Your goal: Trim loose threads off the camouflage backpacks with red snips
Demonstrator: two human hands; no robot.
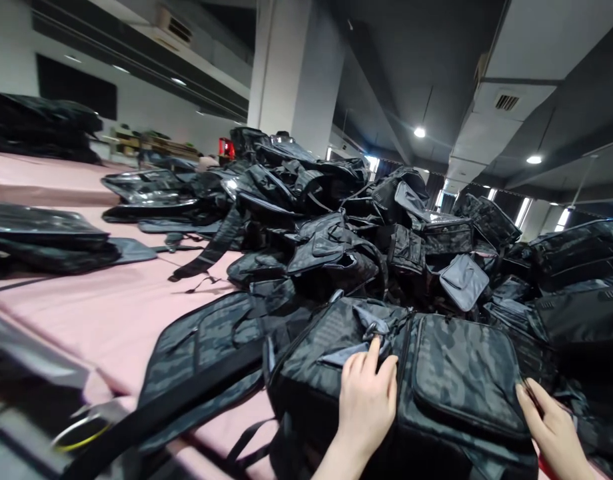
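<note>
A dark camouflage backpack (461, 367) lies across the front of the pink-covered table. Over its left half, my left hand (369, 393) reaches with the index finger extended to a small dark piece on a folded grey flap (371, 323); the other fingers are partly bent and apart. At the bag's right edge, my right hand (551, 417) pinches the dark fabric edge between thumb and fingers. A wide black strap (186, 393) runs from the bag toward the lower left, over another camouflage panel (201, 353).
Behind the bag rises a large heap of dark camouflage bags (326, 247), reaching to the right side. More flat black pieces (46, 233) lie on the pink table cover (101, 307) at left. A yellow-edged ring (81, 432) is at lower left, and a pillar (296, 73) stands behind.
</note>
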